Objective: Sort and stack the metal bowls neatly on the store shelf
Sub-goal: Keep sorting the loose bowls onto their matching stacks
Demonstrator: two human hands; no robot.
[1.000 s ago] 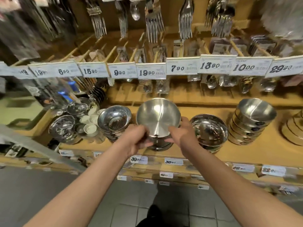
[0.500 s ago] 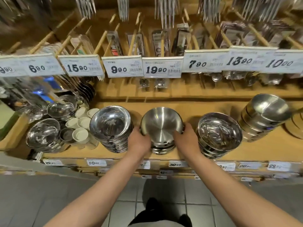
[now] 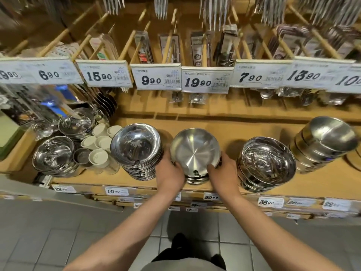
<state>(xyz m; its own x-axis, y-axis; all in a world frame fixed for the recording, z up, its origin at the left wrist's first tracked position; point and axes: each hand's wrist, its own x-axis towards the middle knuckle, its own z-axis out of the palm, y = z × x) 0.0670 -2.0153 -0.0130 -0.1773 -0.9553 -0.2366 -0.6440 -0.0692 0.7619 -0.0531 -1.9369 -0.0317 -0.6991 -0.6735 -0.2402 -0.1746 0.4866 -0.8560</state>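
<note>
Wooden shelf [image 3: 224, 124] runs the whole width, and the steel is laid out along it in separate piles, seemingly one kind to each. Far right, a tall stack of brushed bowls [image 3: 324, 145] leans toward the aisle, so it looks the least settled. Left of it sits a stack of mirror-polished bowls [image 3: 267, 165], and beyond the person's hands a pile of wide shiny plates [image 3: 136, 151], nested close so they take little room. Between those two is the matte bowl [image 3: 195, 151], tipped toward the person on top of its own short stack near the shelf's front edge. The left hand [image 3: 170, 175] grips its left rim and the right hand [image 3: 222, 175] grips the right, fingers curled round the edge; I'd guess two hands are used so it drops level and centred. Small white cups [image 3: 98, 156] cluster at the far left.
</note>
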